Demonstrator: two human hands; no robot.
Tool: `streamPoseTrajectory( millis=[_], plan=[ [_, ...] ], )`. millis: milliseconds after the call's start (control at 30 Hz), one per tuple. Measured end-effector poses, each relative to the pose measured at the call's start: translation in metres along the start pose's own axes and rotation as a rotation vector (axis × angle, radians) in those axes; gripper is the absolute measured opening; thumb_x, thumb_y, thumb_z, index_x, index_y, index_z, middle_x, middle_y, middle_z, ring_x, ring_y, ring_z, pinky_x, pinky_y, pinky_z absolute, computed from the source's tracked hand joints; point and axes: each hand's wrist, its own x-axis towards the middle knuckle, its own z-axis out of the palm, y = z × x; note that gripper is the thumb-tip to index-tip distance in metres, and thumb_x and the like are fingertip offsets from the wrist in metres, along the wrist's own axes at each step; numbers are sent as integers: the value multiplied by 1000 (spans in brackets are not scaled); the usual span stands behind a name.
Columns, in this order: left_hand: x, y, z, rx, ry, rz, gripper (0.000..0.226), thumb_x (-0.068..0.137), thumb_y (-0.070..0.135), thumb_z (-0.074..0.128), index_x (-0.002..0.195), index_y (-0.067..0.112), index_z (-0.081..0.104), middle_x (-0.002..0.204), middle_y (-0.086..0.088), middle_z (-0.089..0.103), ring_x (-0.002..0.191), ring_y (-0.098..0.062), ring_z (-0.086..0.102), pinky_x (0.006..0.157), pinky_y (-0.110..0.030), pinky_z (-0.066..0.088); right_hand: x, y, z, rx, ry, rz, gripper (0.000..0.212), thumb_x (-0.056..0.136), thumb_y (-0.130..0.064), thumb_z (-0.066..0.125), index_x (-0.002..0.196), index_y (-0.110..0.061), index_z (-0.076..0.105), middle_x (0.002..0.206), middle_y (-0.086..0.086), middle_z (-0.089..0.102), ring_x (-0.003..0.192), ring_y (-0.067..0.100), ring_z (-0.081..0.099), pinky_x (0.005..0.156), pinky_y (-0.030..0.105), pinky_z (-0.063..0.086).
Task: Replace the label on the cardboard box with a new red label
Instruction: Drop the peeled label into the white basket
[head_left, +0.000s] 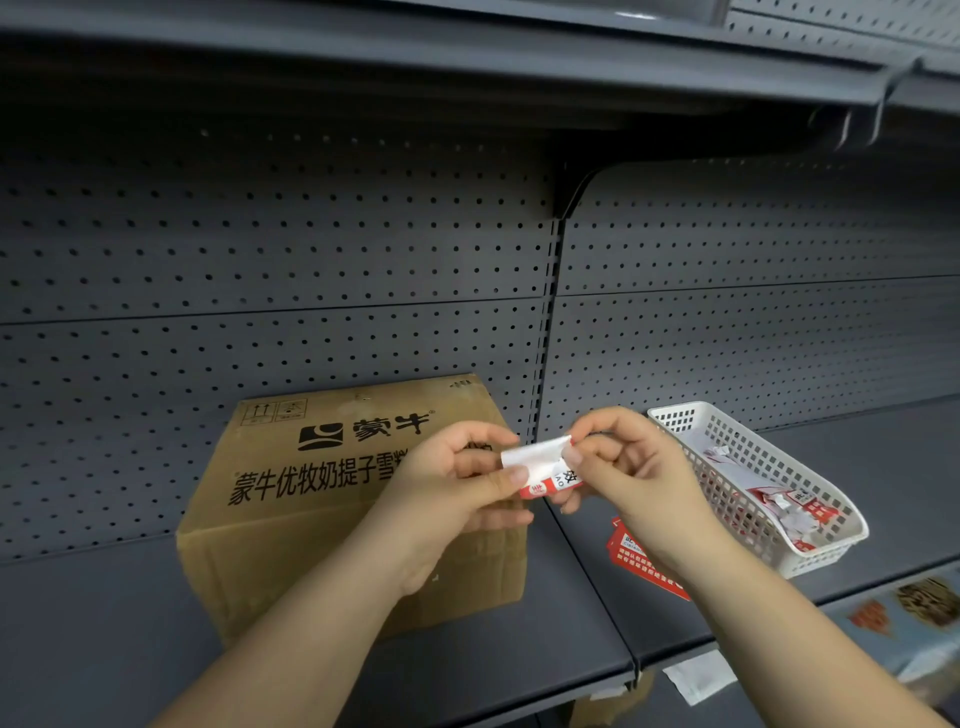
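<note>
A brown cardboard box (291, 499) with black printed characters stands on the grey shelf at the left. In front of its right side both hands hold one small red and white label (543, 467). My left hand (457, 483) pinches the label's left end between thumb and forefinger. My right hand (628, 467) pinches its upper right corner, where a white layer curls away from the red printed part. No label shows on the visible faces of the box.
A white perforated plastic basket (831, 540) holding several red and white labels sits on the shelf at the right. A larger red sheet (636, 564) lies flat under my right forearm. A pegboard back wall (311, 270) and an upper shelf (467, 67) enclose the space.
</note>
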Motion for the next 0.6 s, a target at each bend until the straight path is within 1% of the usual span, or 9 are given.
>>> streamPoseTrajectory(
  millis=[67,167,200,267,333,367,400,500,600],
  plan=[
    [1,1,-2,-83,-22,-5,19,79,-7,66,90,7,63,85,-17,72,76,-26,73,61,-28,59,-1,-1,0,19,4,-34,13,78,-3,60,86,-12,63,61,8,68,49,23,62,53,33,55],
    [2,3,-2,-202,-74,-25,16,77,-9,63,81,6,67,82,-14,73,74,-23,72,61,-24,59,-3,-1,-3,18,-26,-46,29,79,-3,60,105,-15,68,66,9,70,55,29,65,59,36,57],
    [3,3,-3,-224,-96,-37,17,78,-9,61,79,6,70,84,-14,74,76,-23,73,64,-25,59,-3,0,-4,20,-27,-46,26,80,-2,60,101,-12,70,68,11,72,57,30,67,60,36,58],
    [5,3,-2,-250,-127,-58,22,81,-6,54,75,4,72,89,-16,74,83,-25,72,71,-29,60,-4,1,-6,25,-12,-35,20,82,4,57,83,-7,73,71,16,74,61,31,70,61,34,59],
    [8,4,2,-268,-119,-66,17,76,8,56,81,3,71,90,-16,73,86,-26,71,75,-33,60,-5,3,-10,6,10,-6,29,84,15,51,74,-3,72,73,18,73,64,31,71,63,32,59],
    [10,3,5,-247,-101,-56,18,73,14,60,85,4,69,89,-15,72,86,-25,70,75,-33,60,-6,3,-12,-8,17,6,32,84,18,50,73,-1,72,74,17,74,65,30,72,64,31,59],
    [13,3,8,-205,-83,-48,19,73,15,65,89,5,66,89,-13,70,84,-24,70,72,-32,60,-7,5,-15,-28,23,11,32,84,19,49,73,0,72,77,15,74,66,29,72,65,29,59],
    [23,-2,19,-98,-11,-25,28,75,-5,70,96,7,55,95,-15,68,83,-22,71,68,-26,58,-10,8,-25,-74,34,15,31,85,18,49,81,0,73,86,14,76,73,31,73,68,31,59],
    [29,-4,29,-44,54,5,37,74,-11,70,99,9,52,93,-14,67,82,-23,71,68,-28,59,-12,6,-38,-101,-2,59,31,86,16,50,92,-3,74,95,18,75,85,34,72,64,34,60]
  ],
)
